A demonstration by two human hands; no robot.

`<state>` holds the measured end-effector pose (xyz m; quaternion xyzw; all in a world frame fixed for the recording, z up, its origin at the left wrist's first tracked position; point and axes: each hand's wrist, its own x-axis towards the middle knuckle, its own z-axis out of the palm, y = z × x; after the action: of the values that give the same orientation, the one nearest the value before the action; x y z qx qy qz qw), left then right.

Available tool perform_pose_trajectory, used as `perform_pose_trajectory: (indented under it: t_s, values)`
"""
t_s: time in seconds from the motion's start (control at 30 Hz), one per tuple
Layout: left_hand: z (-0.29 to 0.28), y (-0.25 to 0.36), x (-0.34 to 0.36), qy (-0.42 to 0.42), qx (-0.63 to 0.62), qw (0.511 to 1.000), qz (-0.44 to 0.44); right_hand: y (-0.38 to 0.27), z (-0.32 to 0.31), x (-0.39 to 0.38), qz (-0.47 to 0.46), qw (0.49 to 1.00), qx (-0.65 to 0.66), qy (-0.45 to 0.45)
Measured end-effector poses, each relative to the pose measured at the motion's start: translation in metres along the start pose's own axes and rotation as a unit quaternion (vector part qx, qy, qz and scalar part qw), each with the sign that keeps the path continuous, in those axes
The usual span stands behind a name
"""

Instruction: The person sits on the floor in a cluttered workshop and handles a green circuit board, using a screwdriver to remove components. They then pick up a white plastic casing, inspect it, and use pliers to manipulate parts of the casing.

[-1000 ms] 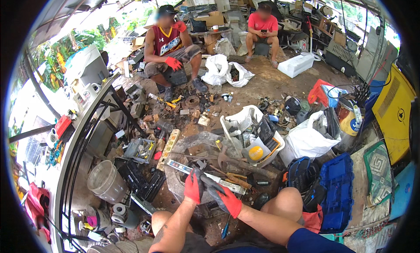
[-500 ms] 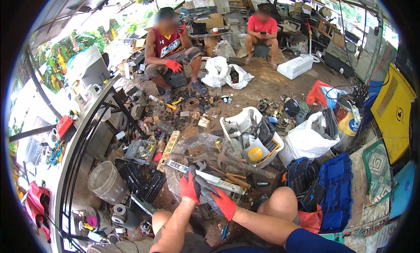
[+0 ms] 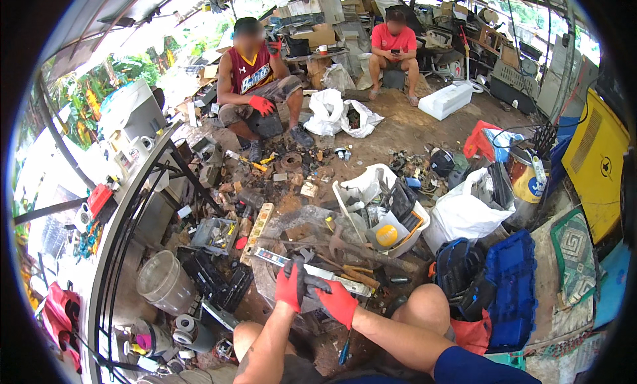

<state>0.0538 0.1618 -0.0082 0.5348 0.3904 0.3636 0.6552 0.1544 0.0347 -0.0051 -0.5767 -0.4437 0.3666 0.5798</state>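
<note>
My left hand (image 3: 289, 288), in a red glove with dark grey fingers, is closed over a long flat pale strip (image 3: 318, 271). What its fingers hold is hidden. My right hand (image 3: 337, 303), gloved alike, meets the left, its fingers closed against it; anything between them is too small to make out. Below the right wrist a screwdriver (image 3: 344, 352) with a blue handle points down; whether it is held cannot be told. Beyond the strip a hammer (image 3: 342, 248) lies on the work surface, with wooden-handled tools (image 3: 358, 275) beside it.
Ahead stands a white bin (image 3: 418, 218) of scrap, with a white sack (image 3: 464, 211) right of it. An open blue case (image 3: 511, 284) is near my right knee. Left are a clear bucket (image 3: 166, 284) and metal table (image 3: 126, 231). Two people (image 3: 251, 72) sit farther off.
My right hand's fingers have drawn in from stretched out to curled against the left hand. The view has shifted slightly. The strip and tools lie as before.
</note>
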Motion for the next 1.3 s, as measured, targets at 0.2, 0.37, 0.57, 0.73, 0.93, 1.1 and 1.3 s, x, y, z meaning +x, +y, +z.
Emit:
perform_pose_trajectory:
  t_s: [0.2,0.37,0.57,0.73,0.93,1.1,1.3]
  values:
    - [0.000,0.016,0.006,0.090,0.292,0.945,0.114,-0.003,0.013,-0.009,0.090,0.995,0.048,0.021]
    - [-0.027,0.018,0.031,0.084,0.172,0.980,0.050,-0.018,0.025,-0.033,0.063,0.997,-0.039,0.015]
    - [0.000,-0.011,-0.009,-0.068,0.036,0.996,0.036,-0.002,-0.002,-0.012,0.069,0.991,0.067,0.095]
    - [0.008,-0.004,-0.012,0.032,0.283,0.947,0.151,0.000,0.005,-0.010,0.121,0.966,0.210,0.090]
    - [-0.001,0.000,0.006,0.025,0.310,0.945,0.099,-0.025,0.016,-0.015,0.189,0.954,0.231,0.037]
    - [-0.011,0.002,0.019,0.054,0.340,0.933,0.104,-0.042,0.016,-0.022,0.197,0.924,0.320,-0.065]
    - [-0.017,0.010,0.010,0.071,0.252,0.964,0.047,-0.027,0.006,-0.024,0.062,0.993,0.097,-0.009]
